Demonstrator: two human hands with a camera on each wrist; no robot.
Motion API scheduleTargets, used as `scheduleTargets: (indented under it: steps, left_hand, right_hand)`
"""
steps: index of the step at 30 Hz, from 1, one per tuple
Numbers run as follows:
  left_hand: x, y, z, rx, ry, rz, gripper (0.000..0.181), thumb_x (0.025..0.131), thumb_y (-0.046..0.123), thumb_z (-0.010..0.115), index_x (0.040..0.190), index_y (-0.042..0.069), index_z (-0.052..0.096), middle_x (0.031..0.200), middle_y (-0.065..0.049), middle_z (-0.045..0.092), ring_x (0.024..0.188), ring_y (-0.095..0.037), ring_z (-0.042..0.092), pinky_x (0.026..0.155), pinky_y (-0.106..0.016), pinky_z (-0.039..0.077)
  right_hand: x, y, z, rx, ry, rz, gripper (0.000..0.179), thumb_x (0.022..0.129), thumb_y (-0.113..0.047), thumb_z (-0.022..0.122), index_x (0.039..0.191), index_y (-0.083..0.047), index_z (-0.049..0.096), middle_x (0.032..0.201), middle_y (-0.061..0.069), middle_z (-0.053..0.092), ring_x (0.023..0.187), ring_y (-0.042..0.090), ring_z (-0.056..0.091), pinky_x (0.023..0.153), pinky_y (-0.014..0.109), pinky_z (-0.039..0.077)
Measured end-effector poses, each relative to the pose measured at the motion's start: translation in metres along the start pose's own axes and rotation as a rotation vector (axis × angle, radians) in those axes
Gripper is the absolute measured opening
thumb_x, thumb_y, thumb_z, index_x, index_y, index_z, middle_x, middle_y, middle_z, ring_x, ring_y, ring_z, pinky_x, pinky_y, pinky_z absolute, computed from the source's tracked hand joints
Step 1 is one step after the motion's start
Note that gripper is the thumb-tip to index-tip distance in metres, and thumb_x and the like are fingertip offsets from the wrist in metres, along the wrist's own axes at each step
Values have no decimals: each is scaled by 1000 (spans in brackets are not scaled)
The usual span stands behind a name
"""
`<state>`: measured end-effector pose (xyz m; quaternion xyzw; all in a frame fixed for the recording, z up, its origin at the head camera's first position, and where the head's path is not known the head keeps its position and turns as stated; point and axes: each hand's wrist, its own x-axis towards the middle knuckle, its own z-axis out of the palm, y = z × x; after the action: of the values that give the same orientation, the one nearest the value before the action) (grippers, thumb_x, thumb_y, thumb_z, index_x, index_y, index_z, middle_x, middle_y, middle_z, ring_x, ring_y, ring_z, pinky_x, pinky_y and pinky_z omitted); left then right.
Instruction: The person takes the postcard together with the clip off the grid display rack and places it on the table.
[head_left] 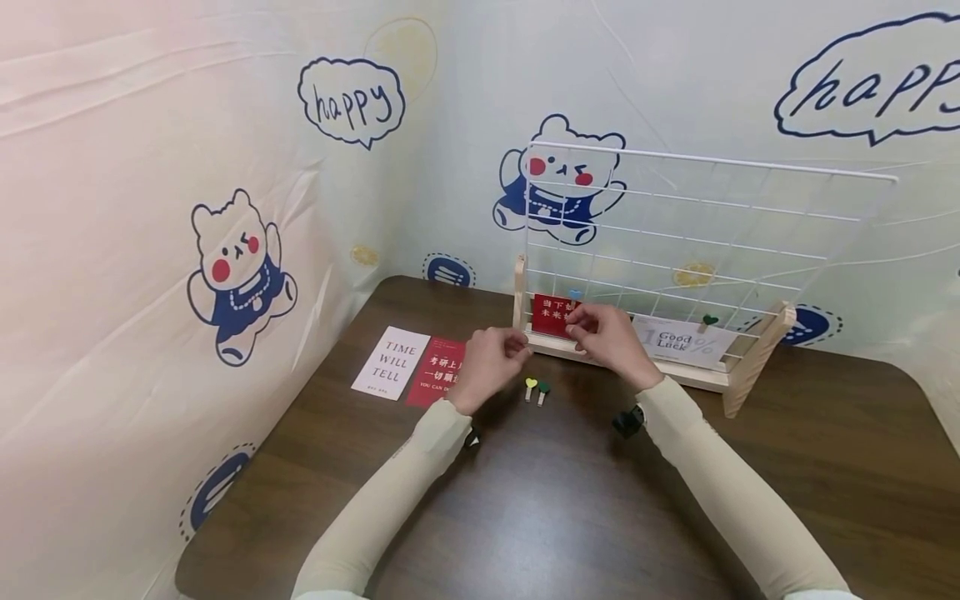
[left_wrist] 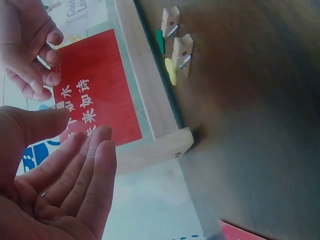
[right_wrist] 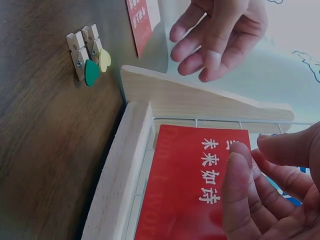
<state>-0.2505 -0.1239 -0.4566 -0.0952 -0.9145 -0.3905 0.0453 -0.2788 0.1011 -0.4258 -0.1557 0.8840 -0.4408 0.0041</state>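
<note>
A red card (head_left: pixel 551 315) with white characters stands against the lower left of a white wire rack (head_left: pixel 712 218). At its top edge is a small blue clip (head_left: pixel 575 294). My right hand (head_left: pixel 609 337) is in front of the card's right part, thumb and fingers loosely bent with nothing between them. To the left, my left hand (head_left: pixel 491 362) hovers near the rack's left end, its fingers relaxed and holding nothing. Both hands also appear in the left wrist view, where the left fingertips (left_wrist: pixel 104 134) overlap the card's corner.
A white "Good Luck" card (head_left: pixel 684 342) hangs at the rack's right under a green heart clothespin (head_left: pixel 708 322). Yellow (head_left: pixel 530 388) and green (head_left: pixel 542 392) heart clothespins lie on the brown table (head_left: pixel 525 517). A white card (head_left: pixel 392 363) and another red card (head_left: pixel 433 375) lie left.
</note>
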Motion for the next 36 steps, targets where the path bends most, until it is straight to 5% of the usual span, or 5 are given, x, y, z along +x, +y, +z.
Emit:
scheduleTargets:
  steps: [28, 36]
  left_hand:
    - [17, 17, 15, 7, 125, 34, 28, 96, 21, 76, 118, 5, 77, 110, -10, 81, 95, -20, 79, 80, -33, 66]
    - [24, 17, 21, 27, 150, 39, 34, 97, 24, 75, 124, 4, 74, 120, -14, 78, 94, -24, 80, 69, -29, 65]
  right_hand:
    - [4, -7, -7, 29, 70, -7, 20, 101, -9, 64, 115, 2, 71, 103, 23, 73, 75, 39, 71, 57, 21, 56]
    - [8, -10, -11, -10, 103, -4, 18, 102, -12, 63, 113, -2, 72, 101, 17, 72, 77, 32, 67, 59, 24, 55]
